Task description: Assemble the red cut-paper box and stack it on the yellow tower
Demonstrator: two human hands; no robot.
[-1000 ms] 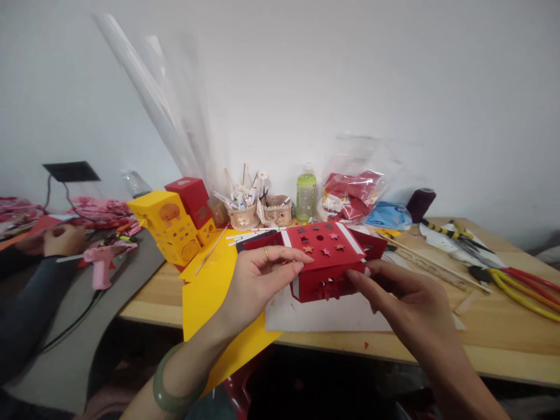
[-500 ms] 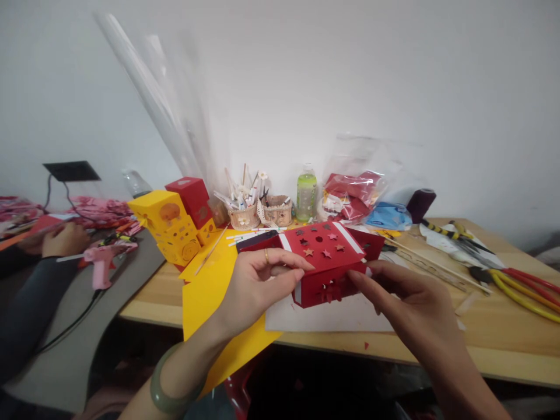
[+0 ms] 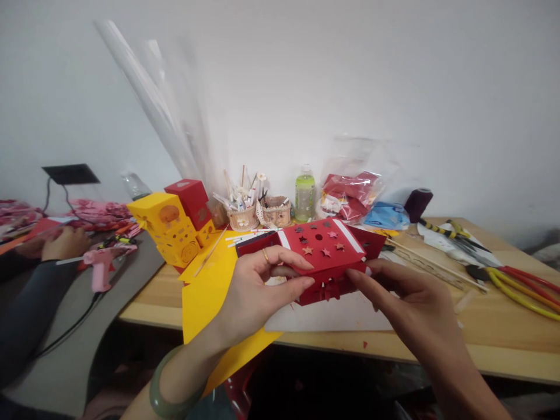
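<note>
A red card box (image 3: 312, 256) with star cut-outs on its top and a cut-out flower on its front side is held above the table. White strips run along two edges of its top. My left hand (image 3: 262, 286) pinches its left front edge, the thumb on the front side and the fingers over the top edge. My right hand (image 3: 406, 297) grips the right front corner between thumb and fingers. Part of the box's back side is hidden. Beneath it lie a white sheet (image 3: 350, 318) and yellow card (image 3: 205, 309).
At left, a co-worker's hands (image 3: 65, 242) work near a pink glue gun (image 3: 100, 268). Yellow box (image 3: 164, 224) and red box (image 3: 190, 201) stand behind. Baskets of pens (image 3: 242, 219), a green-labelled bottle (image 3: 305, 192) and a plastic bag (image 3: 350, 192) line the wall. Pliers (image 3: 520, 286) lie right.
My left thumb has shifted slightly right along the box's front side, covering its left front corner. My right hand keeps its grip; the box stays nearly in place.
</note>
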